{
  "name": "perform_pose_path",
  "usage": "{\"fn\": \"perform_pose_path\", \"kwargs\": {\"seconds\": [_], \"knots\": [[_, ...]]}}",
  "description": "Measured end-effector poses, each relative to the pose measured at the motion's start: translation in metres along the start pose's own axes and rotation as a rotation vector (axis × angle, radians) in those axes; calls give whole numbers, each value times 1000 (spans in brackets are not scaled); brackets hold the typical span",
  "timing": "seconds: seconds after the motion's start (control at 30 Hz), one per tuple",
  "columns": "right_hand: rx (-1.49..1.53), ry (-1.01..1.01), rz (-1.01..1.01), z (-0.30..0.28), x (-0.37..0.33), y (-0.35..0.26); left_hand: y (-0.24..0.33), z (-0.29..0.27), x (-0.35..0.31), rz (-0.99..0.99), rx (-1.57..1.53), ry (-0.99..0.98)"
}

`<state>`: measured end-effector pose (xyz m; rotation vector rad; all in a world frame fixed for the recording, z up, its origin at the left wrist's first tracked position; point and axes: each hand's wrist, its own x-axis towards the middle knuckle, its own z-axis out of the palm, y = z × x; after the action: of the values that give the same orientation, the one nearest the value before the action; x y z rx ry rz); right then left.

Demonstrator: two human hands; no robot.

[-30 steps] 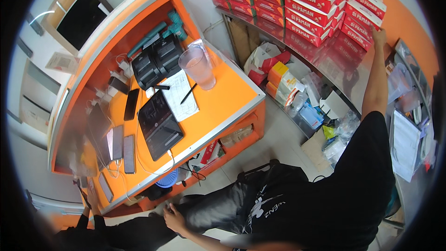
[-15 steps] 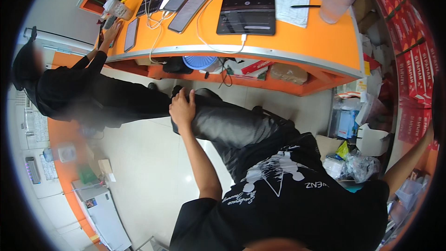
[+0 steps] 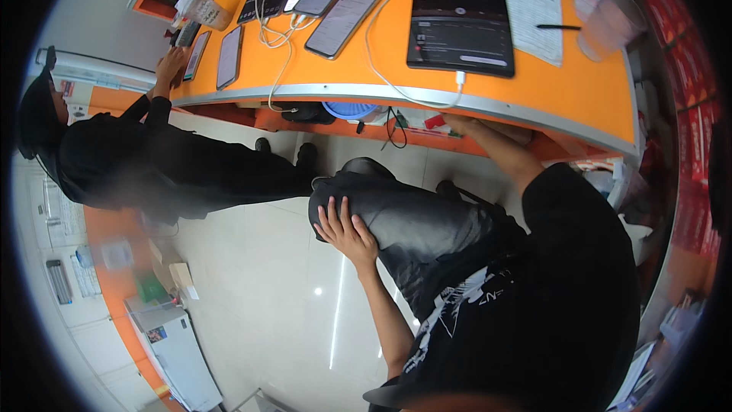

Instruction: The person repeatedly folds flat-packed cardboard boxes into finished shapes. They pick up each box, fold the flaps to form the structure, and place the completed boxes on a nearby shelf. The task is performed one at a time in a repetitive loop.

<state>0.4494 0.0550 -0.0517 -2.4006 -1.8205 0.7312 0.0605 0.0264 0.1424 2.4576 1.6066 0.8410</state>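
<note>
My left hand (image 3: 348,233) lies open on the knee of my dark trousers (image 3: 427,221), its fingers spread and nothing in it. To the right, my right arm stretches forward to the orange counter (image 3: 335,76). My right hand (image 3: 459,123) is at the shelf under the counter's front edge, close to a red item (image 3: 435,121). Its fingers are mostly hidden, and whether they touch or hold that item cannot be made out. Above that hand, a black tablet (image 3: 460,23) with a white cable lies on the counter.
Several phones, among them a grey phone (image 3: 344,23), lie among white cables. Written paper (image 3: 537,19), a pen (image 3: 558,27) and a clear cup (image 3: 610,24) are at the right. A person in black (image 3: 175,152) stands at left, one hand on the counter. Red boxes (image 3: 690,137) line the right side.
My right arm has swung from the red boxes at far right to under the counter. My left hand stays on my knee. The view has turned, shifting the counter rightward.
</note>
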Motion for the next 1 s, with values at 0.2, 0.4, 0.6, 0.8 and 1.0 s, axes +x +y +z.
{"fn": "perform_pose_path", "kwargs": {"seconds": [0.2,0.4,0.6,0.8,1.0], "knots": [[-91,26,30,4,46,13,12,20,10,-97,-71,94],[-124,81,9,4,49,26,3,22,14,-30,-70,35],[-128,150,-22,7,43,35,7,24,21,-47,-87,20],[-113,275,-51,6,12,48,15,32,40,14,-39,-69],[107,631,-232,-13,-66,21,25,18,56,-53,-269,-164]]}}
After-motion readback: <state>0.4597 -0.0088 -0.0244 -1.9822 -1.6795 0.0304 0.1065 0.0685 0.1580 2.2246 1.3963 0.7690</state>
